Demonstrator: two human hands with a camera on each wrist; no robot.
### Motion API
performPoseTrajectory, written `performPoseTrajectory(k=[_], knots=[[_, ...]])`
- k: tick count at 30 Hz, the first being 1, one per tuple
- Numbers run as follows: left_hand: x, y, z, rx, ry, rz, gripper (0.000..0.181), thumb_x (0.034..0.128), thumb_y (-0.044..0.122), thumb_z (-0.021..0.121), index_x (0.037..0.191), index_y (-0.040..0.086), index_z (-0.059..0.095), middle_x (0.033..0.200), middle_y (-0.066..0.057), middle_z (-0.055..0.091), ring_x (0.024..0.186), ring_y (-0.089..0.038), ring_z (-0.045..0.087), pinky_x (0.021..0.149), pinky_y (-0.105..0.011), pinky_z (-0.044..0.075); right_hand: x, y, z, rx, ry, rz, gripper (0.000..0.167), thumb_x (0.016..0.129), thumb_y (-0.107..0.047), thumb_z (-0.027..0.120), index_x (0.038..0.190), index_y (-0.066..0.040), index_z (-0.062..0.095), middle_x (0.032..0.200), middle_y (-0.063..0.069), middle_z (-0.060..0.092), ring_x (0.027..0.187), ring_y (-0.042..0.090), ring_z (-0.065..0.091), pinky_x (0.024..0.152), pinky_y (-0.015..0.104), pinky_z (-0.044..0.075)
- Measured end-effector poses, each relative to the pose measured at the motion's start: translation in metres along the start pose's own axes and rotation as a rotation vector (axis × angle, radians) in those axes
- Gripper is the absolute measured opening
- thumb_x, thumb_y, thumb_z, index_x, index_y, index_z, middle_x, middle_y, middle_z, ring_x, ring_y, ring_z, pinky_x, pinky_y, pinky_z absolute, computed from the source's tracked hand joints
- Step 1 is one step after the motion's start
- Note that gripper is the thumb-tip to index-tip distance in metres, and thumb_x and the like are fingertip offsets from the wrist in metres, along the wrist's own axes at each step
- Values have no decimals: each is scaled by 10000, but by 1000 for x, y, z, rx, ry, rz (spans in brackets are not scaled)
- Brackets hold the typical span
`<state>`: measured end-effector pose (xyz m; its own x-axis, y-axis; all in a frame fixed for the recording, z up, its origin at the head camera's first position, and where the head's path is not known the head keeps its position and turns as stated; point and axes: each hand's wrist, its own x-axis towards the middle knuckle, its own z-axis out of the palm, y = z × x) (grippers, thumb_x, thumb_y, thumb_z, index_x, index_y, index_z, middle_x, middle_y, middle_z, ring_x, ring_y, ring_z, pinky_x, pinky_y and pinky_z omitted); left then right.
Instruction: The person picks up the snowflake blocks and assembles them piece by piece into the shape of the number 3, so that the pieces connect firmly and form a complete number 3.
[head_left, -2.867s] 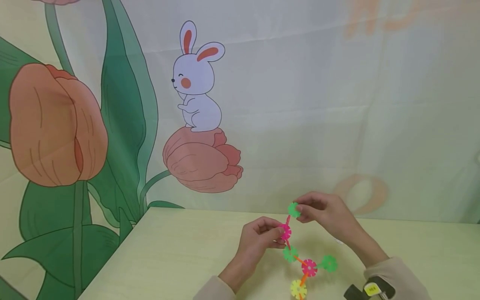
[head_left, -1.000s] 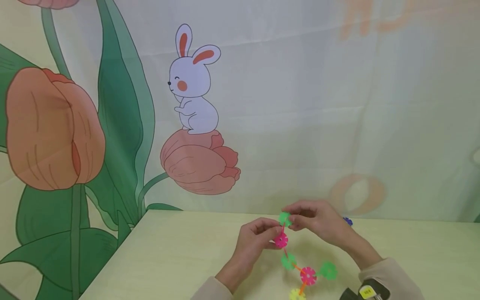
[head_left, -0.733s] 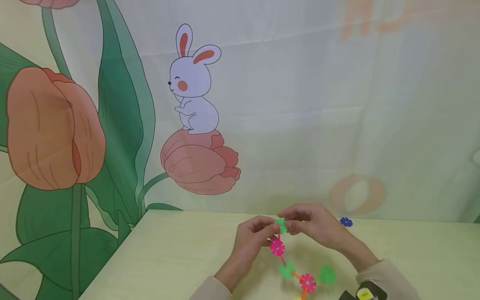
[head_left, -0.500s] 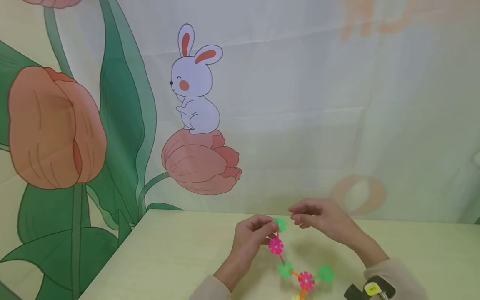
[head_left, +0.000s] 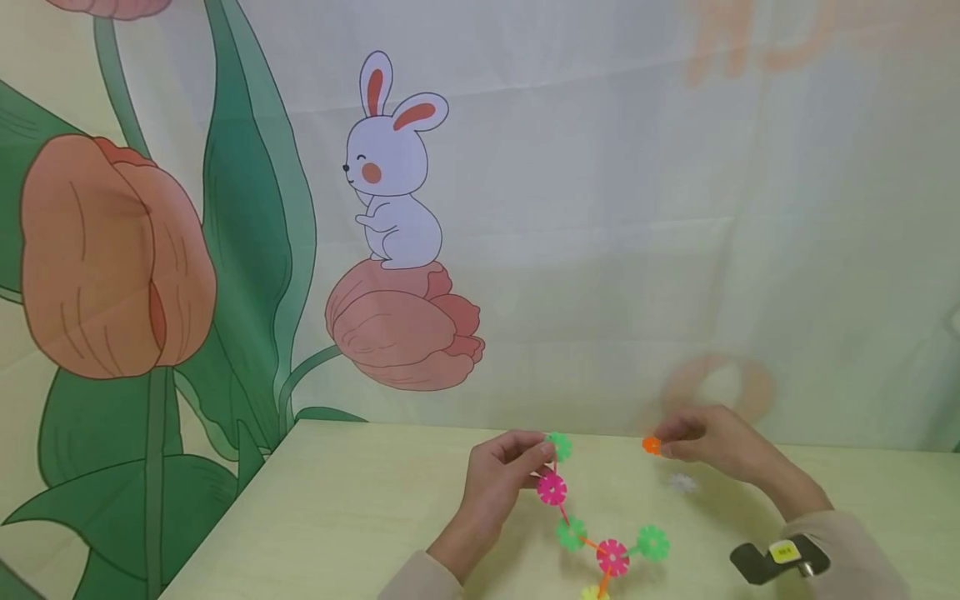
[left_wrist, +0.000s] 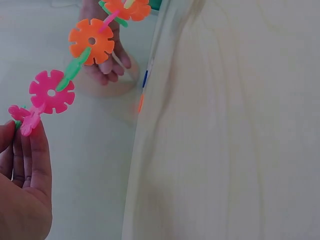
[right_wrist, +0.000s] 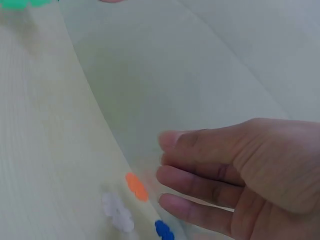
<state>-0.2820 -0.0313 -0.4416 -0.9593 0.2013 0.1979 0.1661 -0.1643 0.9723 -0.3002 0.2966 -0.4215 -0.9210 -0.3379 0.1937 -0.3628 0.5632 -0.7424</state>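
Note:
My left hand (head_left: pixel 491 487) pinches the upper end of a chain of interlocking plastic snowflake discs (head_left: pixel 552 490), by a green disc (head_left: pixel 558 447). In the left wrist view that hand (left_wrist: pixel 25 185) has its thumb and fingertips at the chain's end, where pink discs (left_wrist: pixel 51 92) lead to orange ones (left_wrist: pixel 91 41). My right hand (head_left: pixel 716 446) hovers near the back edge of the table, by a loose orange disc (head_left: pixel 652 446). The right wrist view shows its fingers (right_wrist: pixel 200 185) extended, apart from the orange disc (right_wrist: pixel 136 187) on the table.
A white disc (head_left: pixel 682 482) and a blue disc (right_wrist: pixel 164 230) lie near the orange one by the table's back edge. Behind the pale wooden table (head_left: pixel 337 517) hangs a cloth (head_left: pixel 570 208) printed with tulips and a rabbit.
My right hand brought the green disc at the chain's top to my left fingers, released it and moved right. The chain has shifted slightly left, with my left hand now gripping by the green disc.

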Motion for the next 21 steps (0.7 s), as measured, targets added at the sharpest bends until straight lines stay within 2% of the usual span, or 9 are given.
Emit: performPoseTrajectory(k=[12, 16, 21], knots=[[1, -3, 1, 3, -3, -8, 194, 978, 147, 782, 1088, -12, 776, 933, -89, 770, 793, -160, 735, 754, -285, 637, -9, 36, -3, -34, -86, 1, 259, 850, -32, 850, 1058, 72, 735, 965, 83, 727, 849, 171, 625, 702, 248, 566], [1, -3, 1, 3, -3, -14, 196, 977, 150, 784, 1092, -9, 776, 941, -94, 773, 794, -160, 736, 759, -288, 638, -9, 42, -2, -37, -105, -9, 224, 832, -33, 866, 993, 43, 731, 916, 66, 696, 822, 149, 587, 684, 239, 542], [1, -4, 2, 2, 0, -23, 200, 967, 155, 796, 1086, -5, 779, 933, -95, 773, 789, -158, 735, 749, -279, 638, -9, 41, 1, -31, -110, 14, 199, 828, -44, 872, 941, 11, 718, 861, 47, 677, 774, 144, 586, 650, 242, 531]])
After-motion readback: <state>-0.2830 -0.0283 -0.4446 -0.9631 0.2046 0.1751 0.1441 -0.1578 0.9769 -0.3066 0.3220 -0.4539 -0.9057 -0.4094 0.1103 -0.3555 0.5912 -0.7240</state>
